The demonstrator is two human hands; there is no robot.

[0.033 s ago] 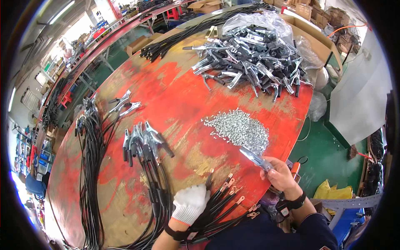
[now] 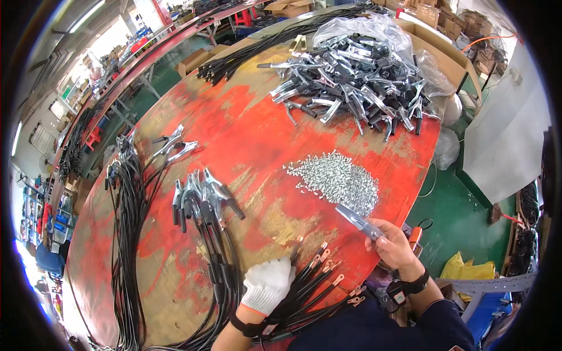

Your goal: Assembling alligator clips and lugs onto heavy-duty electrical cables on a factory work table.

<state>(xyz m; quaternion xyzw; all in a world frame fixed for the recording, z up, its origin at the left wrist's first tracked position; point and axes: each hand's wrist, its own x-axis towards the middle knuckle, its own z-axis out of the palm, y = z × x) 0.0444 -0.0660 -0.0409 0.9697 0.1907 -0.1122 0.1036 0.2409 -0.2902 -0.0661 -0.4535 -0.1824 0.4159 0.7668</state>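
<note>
My left hand (image 2: 265,288), in a white knit glove, is closed round a black cable whose copper lug (image 2: 299,241) sticks up past the fingers. Under and beside it lie several more black cables (image 2: 304,283) with bare copper lugs fanned toward the right. My bare right hand (image 2: 393,245) pinches a silver metal spring clamp (image 2: 353,219), its jaws pointing up and left. Just beyond the clamp spreads a heap of small silver screws (image 2: 336,180). To the left of my glove, several cables with clamps (image 2: 205,196) fitted on their ends lie in a bunch.
A large pile of clamps (image 2: 357,88) covers the far right of the worn red table (image 2: 234,126), beside clear plastic and a cardboard box (image 2: 436,52). Another long bundle of clamped cables (image 2: 126,234) lies at the left. More black cables (image 2: 257,52) stretch along the far edge.
</note>
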